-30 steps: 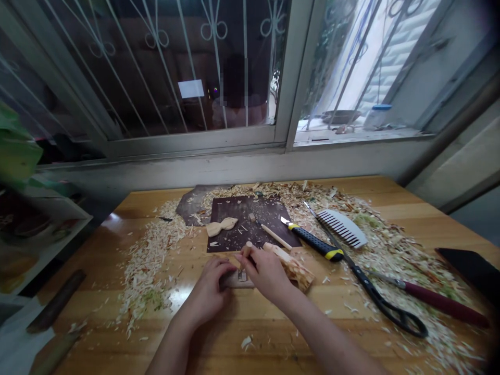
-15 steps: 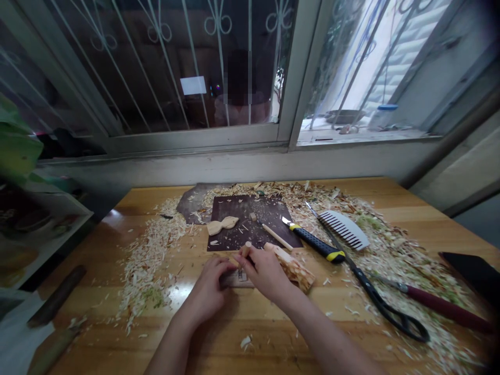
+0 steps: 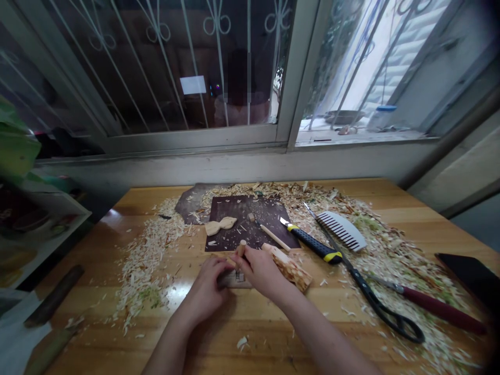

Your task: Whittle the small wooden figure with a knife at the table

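Observation:
My right hand [image 3: 260,271] is closed round a short wooden stick [image 3: 242,244] whose round pale end points up. Beneath it on the table lies a small flat board [image 3: 236,283] with dark marks on it. My left hand [image 3: 209,281] is closed, its thumb and fingertips pressed together at the board's left side against my right fingers. What it pinches is hidden. Just right of my right hand rests a partly peeled piece of wood [image 3: 291,268]. Beyond both hands, a carved pale wooden piece [image 3: 221,226] with a narrow waist lies on a dark mat [image 3: 250,240].
A pale-handled carving knife [image 3: 275,237] and a small wood block [image 3: 251,217] lie on the mat. To the right are a yellow-black cutter [image 3: 312,244], a white comb [image 3: 342,229], a black-handled tool [image 3: 380,302] and a red-handled tool [image 3: 441,308]. Wood shavings [image 3: 144,260] surround the mat.
The whole view has shifted very slightly. Both hands keep nearly the same pose and grip at the board; the round-ended stick tilts a little to the left.

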`<state>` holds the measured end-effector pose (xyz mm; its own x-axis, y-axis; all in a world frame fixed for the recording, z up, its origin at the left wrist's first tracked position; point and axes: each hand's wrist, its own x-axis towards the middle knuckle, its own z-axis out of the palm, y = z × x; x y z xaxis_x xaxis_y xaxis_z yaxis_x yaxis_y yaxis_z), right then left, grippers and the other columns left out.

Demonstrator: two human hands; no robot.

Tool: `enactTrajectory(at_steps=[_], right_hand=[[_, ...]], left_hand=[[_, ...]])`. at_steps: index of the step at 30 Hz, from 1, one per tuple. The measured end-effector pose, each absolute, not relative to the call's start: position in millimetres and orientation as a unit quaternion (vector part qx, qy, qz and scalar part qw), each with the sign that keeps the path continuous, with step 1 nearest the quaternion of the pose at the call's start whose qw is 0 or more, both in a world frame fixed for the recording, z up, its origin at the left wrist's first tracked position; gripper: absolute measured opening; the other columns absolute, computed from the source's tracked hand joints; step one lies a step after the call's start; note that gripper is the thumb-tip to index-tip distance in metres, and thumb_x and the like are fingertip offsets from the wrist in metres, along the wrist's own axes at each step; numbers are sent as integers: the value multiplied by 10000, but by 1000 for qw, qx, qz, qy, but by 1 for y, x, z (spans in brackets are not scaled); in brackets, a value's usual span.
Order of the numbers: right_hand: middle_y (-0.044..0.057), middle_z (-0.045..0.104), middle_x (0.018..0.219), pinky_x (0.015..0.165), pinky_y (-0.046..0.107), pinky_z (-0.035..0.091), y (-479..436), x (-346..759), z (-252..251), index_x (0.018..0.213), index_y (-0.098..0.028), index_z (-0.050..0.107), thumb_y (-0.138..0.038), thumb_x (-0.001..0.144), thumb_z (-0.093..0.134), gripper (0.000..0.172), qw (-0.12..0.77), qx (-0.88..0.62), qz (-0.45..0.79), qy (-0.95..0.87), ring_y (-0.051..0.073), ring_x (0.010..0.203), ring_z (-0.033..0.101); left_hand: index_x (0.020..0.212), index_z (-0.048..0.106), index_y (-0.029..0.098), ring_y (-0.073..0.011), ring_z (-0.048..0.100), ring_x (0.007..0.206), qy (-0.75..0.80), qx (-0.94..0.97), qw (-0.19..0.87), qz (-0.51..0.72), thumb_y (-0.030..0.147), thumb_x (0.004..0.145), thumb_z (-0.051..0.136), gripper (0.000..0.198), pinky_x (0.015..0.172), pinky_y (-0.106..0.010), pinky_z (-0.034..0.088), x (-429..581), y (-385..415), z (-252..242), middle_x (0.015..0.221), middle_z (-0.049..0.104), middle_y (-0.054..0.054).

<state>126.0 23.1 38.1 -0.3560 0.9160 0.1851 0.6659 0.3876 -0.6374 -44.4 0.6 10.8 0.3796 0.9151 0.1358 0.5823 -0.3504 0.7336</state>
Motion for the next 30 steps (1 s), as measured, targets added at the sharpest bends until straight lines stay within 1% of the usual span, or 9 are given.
enactTrajectory(at_steps=[4, 9, 15, 18, 20, 23, 26, 28, 30], right_hand=[[40, 663, 729, 594, 225, 378, 24, 127, 37, 881, -177, 571, -288, 890, 401, 203, 256, -501, 228, -795, 158, 682, 616], [41, 659, 740, 578, 224, 361, 24, 124, 39, 865, -176, 569, -328, 899, 394, 235, 246, -491, 223, -806, 154, 674, 600], [33, 569, 793, 662, 245, 374, 26, 124, 39, 769, -176, 561, -320, 870, 466, 200, 272, -481, 151, -820, 157, 779, 512], [34, 533, 821, 696, 260, 383, 25, 122, 39, 768, -178, 560, -307, 866, 476, 182, 277, -477, 140, -822, 160, 808, 481], [34, 523, 836, 715, 273, 391, 23, 121, 39, 776, -181, 559, -306, 861, 483, 170, 274, -479, 149, -820, 165, 829, 477], [45, 529, 917, 745, 288, 407, 20, 125, 43, 908, -182, 547, -337, 831, 525, 174, 296, -478, 184, -806, 171, 874, 489], [62, 539, 990, 756, 296, 422, 18, 145, 51, 1144, -181, 443, -375, 823, 522, 383, 351, -511, 193, -760, 176, 889, 511], [77, 551, 994, 769, 315, 418, 16, 164, 54, 1141, -179, 459, -372, 833, 498, 365, 351, -560, 146, -736, 192, 890, 516], [94, 562, 981, 790, 342, 403, 11, 182, 52, 1056, -176, 533, -351, 817, 517, 296, 293, -602, 77, -739, 221, 901, 508]], left_hand=[[1030, 591, 233, -216, 481, 1047, 467, 744, 356, 319, -13, 568, 508, 529, 939, -379, 356, -44, 4, 11, 1084, 558, -59], [996, 602, 183, -207, 546, 975, 435, 642, 481, 409, 164, 708, 578, 289, 869, -330, 411, -30, 13, 8, 1067, 607, -79], [870, 658, 135, -178, 575, 789, 438, 569, 535, 445, 270, 695, 640, 222, 731, -275, 432, -18, 20, 5, 853, 666, -60], [694, 658, 129, -148, 554, 677, 435, 577, 546, 423, 301, 694, 634, 174, 651, -246, 421, -17, 23, 5, 713, 650, -26], [638, 649, 130, -142, 544, 644, 444, 586, 537, 414, 305, 693, 624, 185, 639, -245, 419, -17, 24, 5, 666, 640, -11], [678, 669, 131, -158, 559, 681, 446, 603, 516, 414, 295, 704, 602, 178, 681, -260, 426, -19, 25, 2, 687, 654, -15], [758, 686, 137, -171, 572, 727, 456, 610, 504, 407, 315, 706, 606, 202, 698, -263, 425, -21, 24, 0, 747, 671, -28], [764, 686, 141, -170, 568, 713, 474, 607, 494, 403, 338, 691, 620, 221, 672, -255, 422, -22, 24, -2, 733, 665, -26], [750, 684, 140, -162, 556, 682, 486, 605, 486, 401, 353, 683, 623, 231, 645, -247, 414, -22, 23, -2, 697, 651, -19]])
